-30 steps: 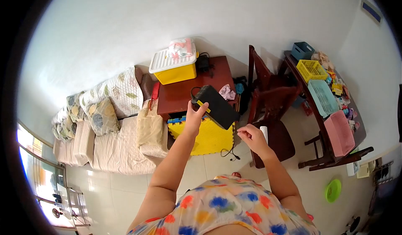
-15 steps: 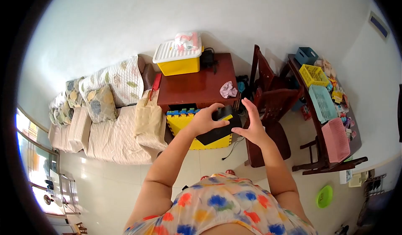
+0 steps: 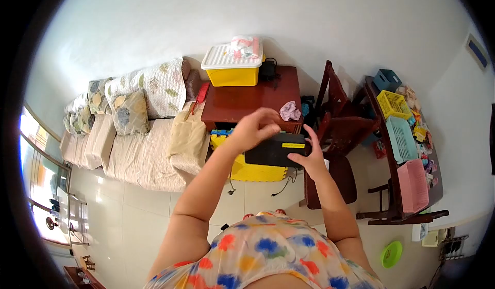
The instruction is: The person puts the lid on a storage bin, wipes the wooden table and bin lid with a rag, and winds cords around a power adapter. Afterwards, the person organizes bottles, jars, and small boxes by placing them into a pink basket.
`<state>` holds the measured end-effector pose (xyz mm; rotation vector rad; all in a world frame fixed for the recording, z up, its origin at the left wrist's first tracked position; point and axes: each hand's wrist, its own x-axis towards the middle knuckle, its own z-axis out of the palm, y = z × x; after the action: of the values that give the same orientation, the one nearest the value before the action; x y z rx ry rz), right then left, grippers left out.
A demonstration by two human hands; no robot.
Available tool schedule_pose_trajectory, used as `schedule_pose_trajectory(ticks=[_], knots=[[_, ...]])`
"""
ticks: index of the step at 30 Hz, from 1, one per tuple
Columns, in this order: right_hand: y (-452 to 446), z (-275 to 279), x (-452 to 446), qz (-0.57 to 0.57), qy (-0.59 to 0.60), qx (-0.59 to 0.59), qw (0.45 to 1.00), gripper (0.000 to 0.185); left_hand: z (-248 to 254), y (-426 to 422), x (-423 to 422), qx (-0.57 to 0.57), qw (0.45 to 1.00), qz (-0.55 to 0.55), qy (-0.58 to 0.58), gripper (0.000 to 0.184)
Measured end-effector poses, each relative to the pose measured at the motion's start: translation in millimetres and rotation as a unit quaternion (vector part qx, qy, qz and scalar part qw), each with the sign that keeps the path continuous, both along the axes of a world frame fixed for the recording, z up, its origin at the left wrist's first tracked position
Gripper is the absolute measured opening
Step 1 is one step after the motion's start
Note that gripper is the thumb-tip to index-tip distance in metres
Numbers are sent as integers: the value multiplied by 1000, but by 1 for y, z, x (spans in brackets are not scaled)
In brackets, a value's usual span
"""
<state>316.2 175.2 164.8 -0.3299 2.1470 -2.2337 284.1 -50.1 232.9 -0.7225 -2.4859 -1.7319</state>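
In front of me is a black box-shaped device with a yellow label strip on it. My right hand grips its right end, thumb on the near face and fingers around the far side. Over the device's left upper edge is my left hand, fingers curved and apart from the thumb, with nothing seen between them. Whether it touches the device I cannot tell. Black cords with plugs hang below.
A dark red table stands ahead, carrying a yellow bin and a crumpled cloth. Yellow foam mats lean below it. Wooden chairs are to the right, beside a table with baskets. A sofa is left.
The device has turned so its label lies level. My right hand has closed on its right end, while my left hand has let go and lifted. A second hanging plug now shows.
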Motion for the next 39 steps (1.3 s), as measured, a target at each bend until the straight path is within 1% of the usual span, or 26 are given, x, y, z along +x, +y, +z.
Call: schedule_pose_trajectory(ticks=[2,3,4,5,7,8,11,12,15,16,19,20,21,23,24,25,26,27,29,30,31,33,36,37,39], knots=[[5,1,-2,-10,-56,-104,993,90,-20,-25,-14,86,995,34,-49,36],[9,2,-3,-22,-39,-129,991,91,-29,-35,-17,125,989,44,-70,37],[14,-2,-7,-23,-50,-148,987,89,-40,-45,-18,103,990,34,-88,46],[20,-7,-12,-25,-60,-168,984,88,-52,-48,-15,110,987,6,-116,50],[28,-7,-16,-25,-62,-180,981,86,-61,-44,-1,123,976,-52,-169,56],[29,-3,-16,-24,-62,-178,982,86,-60,-40,6,97,974,-32,-201,67],[32,4,-15,-18,-53,-154,987,87,-61,-35,7,78,962,-81,-250,70],[32,5,-15,-15,-47,-143,989,87,-66,-33,5,88,961,-76,-249,73],[33,7,-15,-13,-45,-129,990,88,-66,-26,2,76,965,-54,-243,74],[33,8,-15,-6,-41,-130,991,86,-62,-21,5,100,964,-54,-241,74],[31,19,-8,-40,-45,-142,988,78,-47,-11,15,132,952,11,-276,76],[33,15,-10,-35,-19,-151,988,68,-52,-8,13,153,951,10,-270,69],[36,13,-13,-22,-8,-190,981,60,-55,-8,10,193,937,3,-290,65],[42,-1,-22,-24,-5,-211,977,76,-60,-8,2,272,904,-12,-329,56],[43,-16,-27,-24,12,-203,979,69,-62,-7,1,297,896,-5,-330,48],[41,-27,-28,-23,28,-195,980,61,-59,-4,0,332,885,-2,-328,48],[40,-38,-29,-33,25,-134,990,63,-55,-1,1,366,872,2,-325,48],[36,-49,-33,-58,-21,-63,996,61,-51,1,1,400,858,6,-322,48],[16,-58,-15,-30,21,-59,998,71,-41,4,2,425,846,23,-321,49],[11,-88,-22,-9,18,-78,997,71,-35,6,3,439,838,31,-323,51],[6,-91,-16,12,22,-55,998,72,-32,9,4,453,830,39,-323,52],[-6,-101,-8,27,98,95,990,74,-29,13,3,470,820,24,-326,52],[-30,-118,2,91,88,116,985,76,-23,22,3,498,800,28,-335,52],[-35,-121,4,109,77,127,983,72,-21,23,3,508,792,33,-338,52],[-41,-126,6,146,57,148,977,65,-19,21,-2,504,796,39,-333,52]])
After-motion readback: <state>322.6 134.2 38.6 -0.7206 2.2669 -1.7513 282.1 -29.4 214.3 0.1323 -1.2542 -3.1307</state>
